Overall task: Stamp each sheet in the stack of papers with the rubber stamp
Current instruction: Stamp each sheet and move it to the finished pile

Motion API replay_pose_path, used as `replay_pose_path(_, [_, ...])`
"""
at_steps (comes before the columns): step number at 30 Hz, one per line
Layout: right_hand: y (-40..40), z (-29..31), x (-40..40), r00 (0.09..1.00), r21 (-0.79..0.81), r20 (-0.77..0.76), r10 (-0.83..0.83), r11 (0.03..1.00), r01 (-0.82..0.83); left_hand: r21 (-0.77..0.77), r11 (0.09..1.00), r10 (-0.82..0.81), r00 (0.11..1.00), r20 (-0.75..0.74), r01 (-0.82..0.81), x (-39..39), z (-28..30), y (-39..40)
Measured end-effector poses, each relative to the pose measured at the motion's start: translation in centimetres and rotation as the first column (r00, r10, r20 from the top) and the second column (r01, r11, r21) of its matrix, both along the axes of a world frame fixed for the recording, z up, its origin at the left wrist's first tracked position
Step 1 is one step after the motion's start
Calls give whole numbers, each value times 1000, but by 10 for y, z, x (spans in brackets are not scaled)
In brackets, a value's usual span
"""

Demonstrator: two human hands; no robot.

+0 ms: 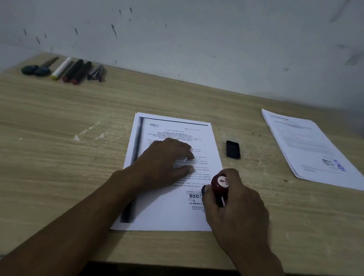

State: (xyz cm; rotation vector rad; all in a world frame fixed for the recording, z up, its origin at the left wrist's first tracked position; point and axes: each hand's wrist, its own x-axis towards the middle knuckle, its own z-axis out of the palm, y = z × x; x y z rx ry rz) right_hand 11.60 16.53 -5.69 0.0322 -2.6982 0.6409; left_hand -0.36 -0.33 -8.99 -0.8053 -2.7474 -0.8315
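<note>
Left hand (169,159) flat, fingers spread, pressing the stack of papers (169,173) at desk (59,145) centre | right hand (234,205) gripping red rubber stamp (220,184), upright at the sheet's lower right edge | black cap (233,149) just right of stack | stamped pile (313,150) far right | pens (69,69) rear left.

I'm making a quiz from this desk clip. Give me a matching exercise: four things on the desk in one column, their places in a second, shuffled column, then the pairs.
Things:
1. rubber stamp
2. left hand
3. small black case
4. row of pens

Places:
A. far left corner of the desk
B. flat on the middle sheet
C. held in the right hand
D. on bare wood between the two paper piles

Pairs: 1-C, 2-B, 3-D, 4-A
</note>
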Motion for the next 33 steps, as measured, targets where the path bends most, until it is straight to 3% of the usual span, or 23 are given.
replay_pose_path(13, [-1,-6,3,994,78,-70,-84,993,89,0,1000,8,1000,4,-8,4,0,3])
replay_pose_path(27, [1,-2,2,992,48,-92,-86,995,91,-7,1000,20,1000,0,-20,6,3,3])
replay_pose_path(30, [2,-1,2,995,-14,-80,-55,998,54,-11,1000,18,1000,9,-18,7,3,3])
replay_pose_path(33, [14,6,-3,992,-243,-107,-64,969,37,12,1000,6,1000,-15,-6,7,5,3])
